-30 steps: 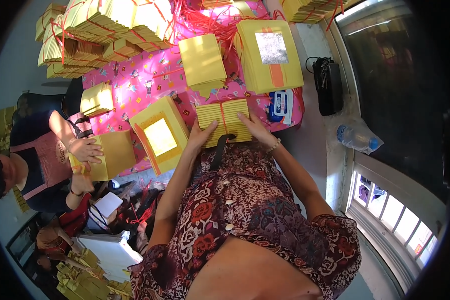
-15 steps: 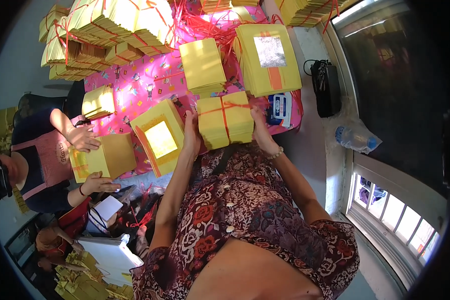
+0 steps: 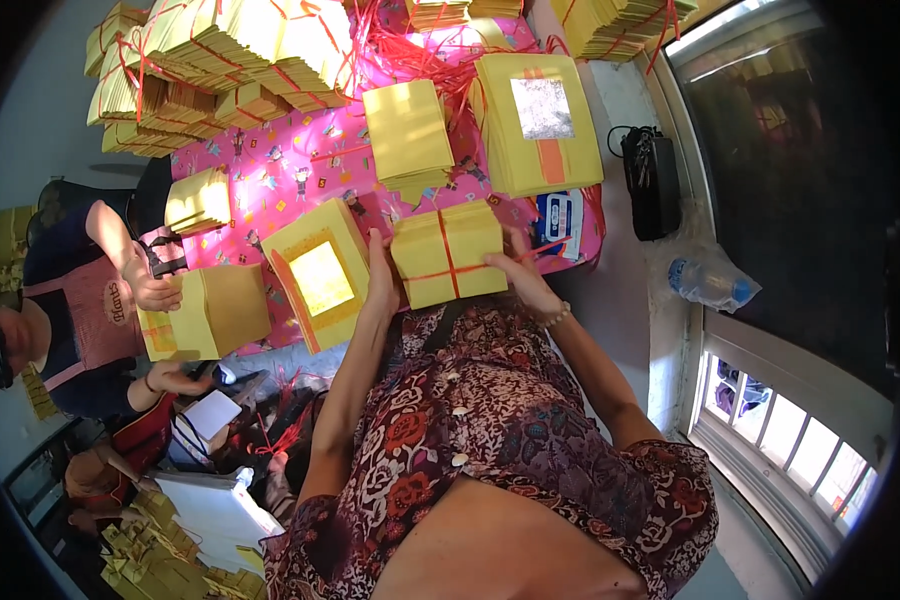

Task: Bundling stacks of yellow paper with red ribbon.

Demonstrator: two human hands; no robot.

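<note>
A thick bundle of yellow paper (image 3: 475, 235), tied crosswise with red ribbon, is between my two hands at the table's near edge. My left hand (image 3: 382, 280) presses along its left side with the fingers pointing away from me. At the right side, my right hand (image 3: 523, 280) grips the bundle, its thumb on the face by the ribbon and its other fingers partly hidden behind. A loose ribbon end (image 3: 555, 248) sticks out past my right hand. Left of my left hand lies another yellow stack (image 3: 345, 235) with a shiny square on top.
The pink patterned table (image 3: 300, 150) carries more yellow stacks (image 3: 407, 130) and a heap of red ribbons (image 3: 410, 50). A blue-and-white packet (image 3: 558, 222) lies at right. A black bag (image 3: 652, 185) and a bottle (image 3: 710, 283) sit by the window. A co-worker (image 3: 80, 290) handles paper at left.
The bundle has been turned between my hands: the ribbon crossing now sits toward its near side, not its far edge. My right thumb has come over its face. The co-worker's hands have shifted.
</note>
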